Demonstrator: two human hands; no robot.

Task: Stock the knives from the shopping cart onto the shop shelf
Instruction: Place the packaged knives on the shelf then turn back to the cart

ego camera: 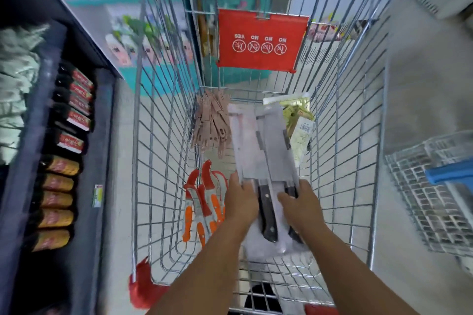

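Inside the wire shopping cart (163,186) lies a stack of packaged cleavers (261,146) with dark handles, in clear wrapping. My left hand (240,199) grips the stack's left edge near the handles. My right hand (299,202) grips its right edge at the handles. To the left of the cleavers sits a pile of orange-handled knives (204,202) in packaging. Farther back is a bundle of tan, flat pieces (212,120). Yellow-green packets (299,123) lie at the cart's back right.
A dark shop shelf (102,161) runs along the left, holding red-labelled and yellow-labelled packets (66,161). A red sign (261,41) hangs on the cart's far end. A second wire basket with a blue handle (440,186) stands at the right.
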